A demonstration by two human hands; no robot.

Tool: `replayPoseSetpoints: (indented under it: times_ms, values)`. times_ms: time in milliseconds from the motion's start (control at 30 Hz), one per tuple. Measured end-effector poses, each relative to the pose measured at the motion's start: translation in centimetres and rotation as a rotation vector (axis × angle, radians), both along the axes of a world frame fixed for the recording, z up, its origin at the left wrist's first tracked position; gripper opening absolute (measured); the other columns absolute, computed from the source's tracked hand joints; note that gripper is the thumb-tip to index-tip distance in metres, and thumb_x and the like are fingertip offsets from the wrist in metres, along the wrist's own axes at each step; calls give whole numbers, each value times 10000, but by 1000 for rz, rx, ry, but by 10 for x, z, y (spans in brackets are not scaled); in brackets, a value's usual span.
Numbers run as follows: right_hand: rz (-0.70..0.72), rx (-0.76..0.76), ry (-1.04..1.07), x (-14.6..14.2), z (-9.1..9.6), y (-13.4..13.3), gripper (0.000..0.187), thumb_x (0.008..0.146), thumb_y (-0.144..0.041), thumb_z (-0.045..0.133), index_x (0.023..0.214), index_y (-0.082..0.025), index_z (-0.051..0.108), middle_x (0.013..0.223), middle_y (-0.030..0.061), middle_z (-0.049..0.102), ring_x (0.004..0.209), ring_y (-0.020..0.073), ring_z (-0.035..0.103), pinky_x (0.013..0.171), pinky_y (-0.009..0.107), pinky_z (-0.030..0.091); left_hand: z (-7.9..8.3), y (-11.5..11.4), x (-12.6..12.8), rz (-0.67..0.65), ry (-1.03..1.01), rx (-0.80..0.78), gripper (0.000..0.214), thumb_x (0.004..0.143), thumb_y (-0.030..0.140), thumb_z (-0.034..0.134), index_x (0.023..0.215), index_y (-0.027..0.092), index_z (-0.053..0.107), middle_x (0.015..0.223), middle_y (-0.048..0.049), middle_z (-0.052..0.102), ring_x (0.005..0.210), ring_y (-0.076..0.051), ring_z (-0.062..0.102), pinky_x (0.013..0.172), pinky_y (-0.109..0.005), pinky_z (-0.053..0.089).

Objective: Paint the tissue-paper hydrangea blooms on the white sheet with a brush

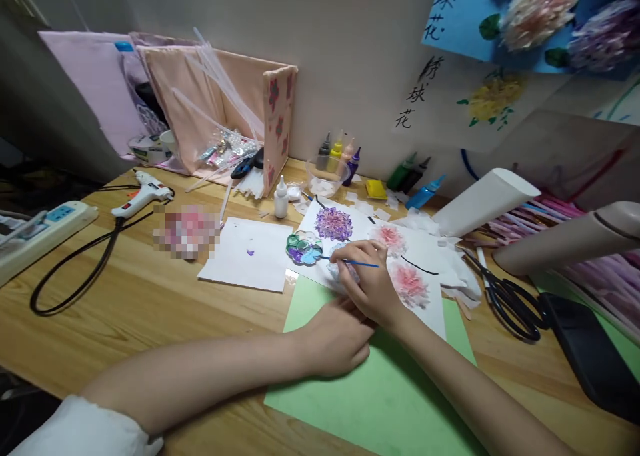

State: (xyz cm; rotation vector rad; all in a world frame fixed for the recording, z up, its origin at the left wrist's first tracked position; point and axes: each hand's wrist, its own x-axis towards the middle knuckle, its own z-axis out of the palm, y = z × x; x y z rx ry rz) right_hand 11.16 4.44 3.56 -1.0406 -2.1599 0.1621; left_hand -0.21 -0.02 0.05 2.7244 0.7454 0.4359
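Observation:
My right hand [367,279] pinches a thin blue paintbrush [364,264]. The brush tip touches the right side of a small flower-shaped paint palette [289,249], where light blue paint lies beside purple and green. Palm down, my left hand [336,336] rests on the white sheet [434,297] and the green paper [400,393]; its fingertips are partly hidden beneath my right hand. On the white sheet sit a purple paper flower [334,223] and two pink ones [390,239], with short dark painted stems. A pale blue flower is mostly covered by my right hand.
Left of the palette lies a white card [250,259] with a purple spot. A glue gun [143,195], a power strip [55,226] and a white bottle [281,199] are farther left. Paint bottles [336,155] stand behind. Scissors [513,303] and a black phone [590,356] lie right.

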Motion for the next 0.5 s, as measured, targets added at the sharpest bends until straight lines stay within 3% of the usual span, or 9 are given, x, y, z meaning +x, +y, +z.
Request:
replayPoseSetpoints:
  times_ms: [333, 500]
  values:
    - [12, 41, 5, 8, -3, 4, 128, 883, -158, 443, 893, -230, 548, 833, -1, 651, 837, 176, 554, 833, 381, 318, -2, 0, -1, -13, 2, 12, 249, 835, 205, 478, 1045, 107, 571, 1096, -123, 601, 1033, -253, 522, 959, -365, 393]
    - [-172, 182, 254, 49, -16, -2, 167, 883, -159, 413, 924, -225, 561, 849, 30, 635, 858, 201, 553, 794, 386, 390, 2, 0, -1, -12, -11, -58, 309, 858, 184, 443, 1150, 110, 509, 1148, -124, 563, 1047, -242, 505, 938, -358, 410]
